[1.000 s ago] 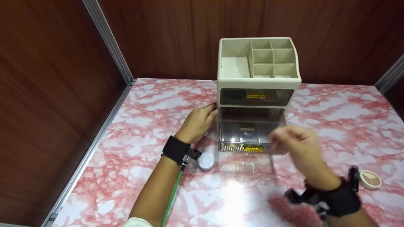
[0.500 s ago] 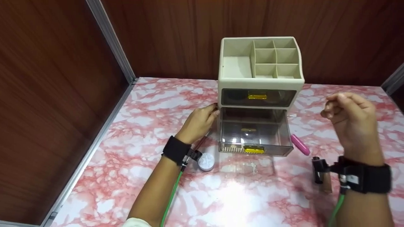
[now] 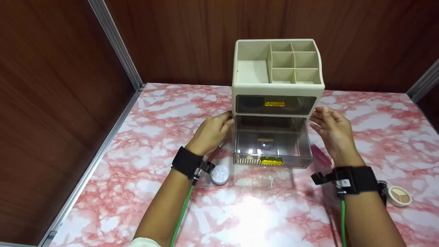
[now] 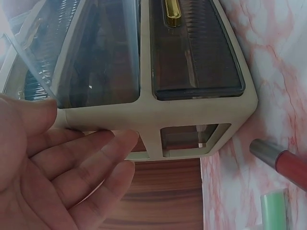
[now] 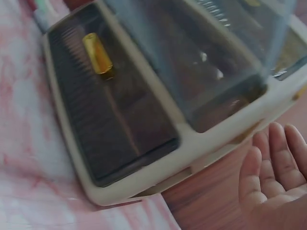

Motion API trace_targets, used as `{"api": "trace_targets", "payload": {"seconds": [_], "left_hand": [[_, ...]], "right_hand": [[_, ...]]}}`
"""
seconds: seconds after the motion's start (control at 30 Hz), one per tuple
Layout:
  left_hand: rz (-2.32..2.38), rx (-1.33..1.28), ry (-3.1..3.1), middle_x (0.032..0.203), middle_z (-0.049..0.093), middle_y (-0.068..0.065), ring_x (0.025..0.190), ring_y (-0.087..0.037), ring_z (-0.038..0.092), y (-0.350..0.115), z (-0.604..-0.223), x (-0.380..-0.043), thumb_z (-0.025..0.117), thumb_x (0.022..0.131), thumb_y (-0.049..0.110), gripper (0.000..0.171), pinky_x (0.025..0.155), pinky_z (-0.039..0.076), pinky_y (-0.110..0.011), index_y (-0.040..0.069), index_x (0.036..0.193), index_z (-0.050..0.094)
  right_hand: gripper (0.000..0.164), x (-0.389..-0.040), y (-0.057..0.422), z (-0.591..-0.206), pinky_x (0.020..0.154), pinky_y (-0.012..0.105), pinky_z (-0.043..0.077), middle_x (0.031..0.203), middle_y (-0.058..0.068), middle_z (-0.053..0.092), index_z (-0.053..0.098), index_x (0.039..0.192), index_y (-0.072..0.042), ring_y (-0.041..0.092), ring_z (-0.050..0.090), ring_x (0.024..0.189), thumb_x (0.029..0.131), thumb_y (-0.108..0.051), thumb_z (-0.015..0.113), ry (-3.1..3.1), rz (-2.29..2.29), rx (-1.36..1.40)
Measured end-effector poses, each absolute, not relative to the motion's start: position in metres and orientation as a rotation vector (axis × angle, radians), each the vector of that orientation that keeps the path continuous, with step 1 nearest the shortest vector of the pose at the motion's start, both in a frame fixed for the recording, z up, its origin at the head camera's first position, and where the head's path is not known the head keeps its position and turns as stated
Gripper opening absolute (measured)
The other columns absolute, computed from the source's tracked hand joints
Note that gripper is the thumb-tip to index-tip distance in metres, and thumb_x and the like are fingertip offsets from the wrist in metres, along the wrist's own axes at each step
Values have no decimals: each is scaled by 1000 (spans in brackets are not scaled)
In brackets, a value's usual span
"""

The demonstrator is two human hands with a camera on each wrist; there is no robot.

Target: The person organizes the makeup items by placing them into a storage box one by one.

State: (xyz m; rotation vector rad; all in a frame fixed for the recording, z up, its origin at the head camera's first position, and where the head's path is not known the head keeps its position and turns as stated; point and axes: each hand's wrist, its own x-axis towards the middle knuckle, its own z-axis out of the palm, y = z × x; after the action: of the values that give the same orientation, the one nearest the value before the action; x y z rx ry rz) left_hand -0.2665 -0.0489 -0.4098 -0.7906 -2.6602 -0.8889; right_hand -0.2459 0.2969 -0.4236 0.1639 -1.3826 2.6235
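Observation:
A cream cosmetics organizer (image 3: 278, 88) stands on the table with its middle clear drawer (image 3: 295, 160) pulled out. My left hand (image 3: 208, 134) rests its fingers against the organizer's left side; in the left wrist view its fingers (image 4: 91, 158) are nearly straight and the thumb lies near the front edge. On the other side, my right hand (image 3: 337, 137) has its loosely bent fingers close to the organizer's right side. The right wrist view shows those fingers (image 5: 278, 158) beside the frame, holding nothing; whether they touch it I cannot tell.
A small round white jar (image 3: 219, 175) sits near my left wrist. To the right lie a pink tube (image 3: 320, 156), a partly hidden black tube (image 3: 382, 192) and a round three-shade compact (image 3: 399, 196). The left wrist view shows a red tube (image 4: 290, 167) and a green one (image 4: 274, 211).
My right hand swung from the drawer's front right corner out to the right, then came back left to the organizer's side. The left hand stayed in place, and the drawer remains pulled out.

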Motion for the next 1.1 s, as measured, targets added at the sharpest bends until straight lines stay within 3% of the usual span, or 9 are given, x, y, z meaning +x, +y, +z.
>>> {"api": "trace_targets", "payload": {"seconds": [0.13,0.3,0.43,0.67,0.87,1.1], "left_hand": [[-870,-784,-2667,100,63,2,86,-8,57,-50,-409,-267,39,95,36,34,75,46,-29,14,116,55],[-859,-770,-2675,93,62,1,83,-10,57,-48,-408,-267,37,96,31,30,73,46,-30,14,112,56],[-849,-776,-2686,85,60,2,78,-10,56,-46,-408,-268,35,97,30,30,71,45,-30,14,113,55],[-846,-774,-2672,82,59,4,78,-9,56,-45,-407,-269,34,96,33,34,73,46,-28,15,114,55],[-851,-760,-2662,83,60,1,80,-10,56,-45,-408,-267,34,96,33,33,73,45,-28,14,112,57],[-820,-777,-2659,69,52,2,69,-11,52,-45,-407,-264,34,97,31,30,65,44,-29,13,101,57]], "right_hand": [[28,-250,289,-428,79,33,47,99,15,62,58,105,3,24,58,92,85,-17,58,-1502,2608,129],[25,-249,285,-429,81,29,46,98,11,64,62,99,0,21,58,95,84,-19,60,-1617,2555,65],[26,-248,284,-432,78,28,47,93,11,64,63,96,3,20,60,88,81,-19,62,-1634,2474,15],[30,-267,295,-457,77,29,48,92,17,63,61,101,6,23,60,85,82,-16,62,-1577,2449,51],[38,-258,282,-443,85,29,44,98,15,63,59,106,5,22,58,96,82,-24,60,-1651,2375,29],[41,-244,273,-430,93,30,37,108,13,61,57,111,3,21,53,107,84,-27,57,-1679,2414,-7]]}}
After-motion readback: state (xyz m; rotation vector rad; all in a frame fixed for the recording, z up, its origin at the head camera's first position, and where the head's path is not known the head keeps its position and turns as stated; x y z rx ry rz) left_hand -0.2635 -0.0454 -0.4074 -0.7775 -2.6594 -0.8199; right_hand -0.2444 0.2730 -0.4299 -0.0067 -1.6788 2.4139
